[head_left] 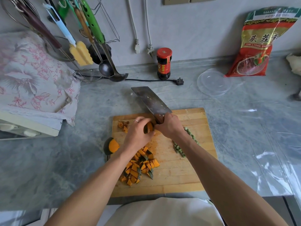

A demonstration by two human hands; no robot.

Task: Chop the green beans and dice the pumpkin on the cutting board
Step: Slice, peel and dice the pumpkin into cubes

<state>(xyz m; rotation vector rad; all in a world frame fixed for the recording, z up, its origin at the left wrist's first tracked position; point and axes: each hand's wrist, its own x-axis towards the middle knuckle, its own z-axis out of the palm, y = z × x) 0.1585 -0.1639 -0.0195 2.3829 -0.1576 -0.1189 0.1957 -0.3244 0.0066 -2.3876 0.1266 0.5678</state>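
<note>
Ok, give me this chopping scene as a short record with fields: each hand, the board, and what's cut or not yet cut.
left hand: holds a pumpkin piece steady
right hand: grip on the cleaver handle, blade over that piece
cutting board: wooden, on the grey counter
diced pumpkin: pile on the board's near left
chopped green beans: row on the board's right
uncut pumpkin wedge: at the board's left edge

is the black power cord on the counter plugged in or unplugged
Unplugged at this end. The black power cord lies flat on the grey marble counter, its plug loose beside the red-capped dark sauce jar.
</note>
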